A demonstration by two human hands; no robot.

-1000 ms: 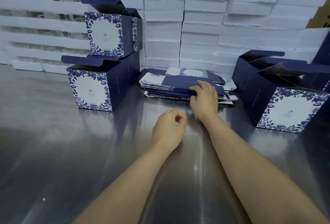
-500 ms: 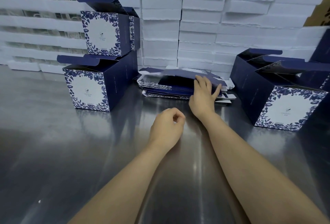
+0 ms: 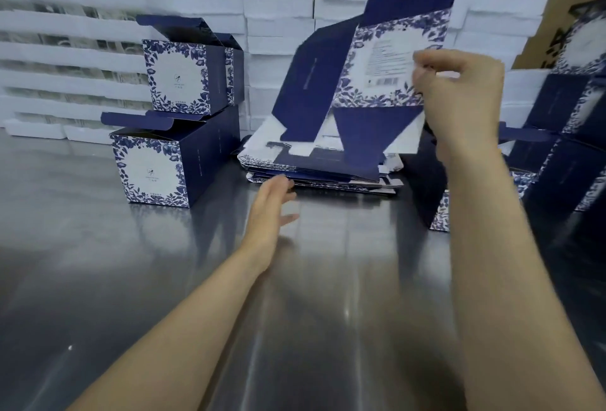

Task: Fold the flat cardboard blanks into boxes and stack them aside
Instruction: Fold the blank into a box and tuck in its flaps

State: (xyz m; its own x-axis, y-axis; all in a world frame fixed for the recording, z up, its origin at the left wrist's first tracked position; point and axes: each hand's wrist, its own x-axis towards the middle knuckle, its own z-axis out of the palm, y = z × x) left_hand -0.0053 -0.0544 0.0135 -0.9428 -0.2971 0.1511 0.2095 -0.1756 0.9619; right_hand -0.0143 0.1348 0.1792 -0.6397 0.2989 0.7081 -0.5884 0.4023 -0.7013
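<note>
My right hand [image 3: 459, 96] has lifted one flat blank [image 3: 377, 60] off the pile [image 3: 321, 171]. It now hangs upright at upper centre, pinched at its right edge. My left hand [image 3: 269, 210], curled a moment ago, has spread its fingers below. I judge folding comes next.

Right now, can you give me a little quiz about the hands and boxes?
1. True or false: the right hand holds a blank up in the air.
2. How many folded boxes are in the left stack? A one, B two, C four.
3. Fill in: the left hand is open, beside the ___ of flat blanks.
Key: 1 true. 2 B. 3 pile.
</note>
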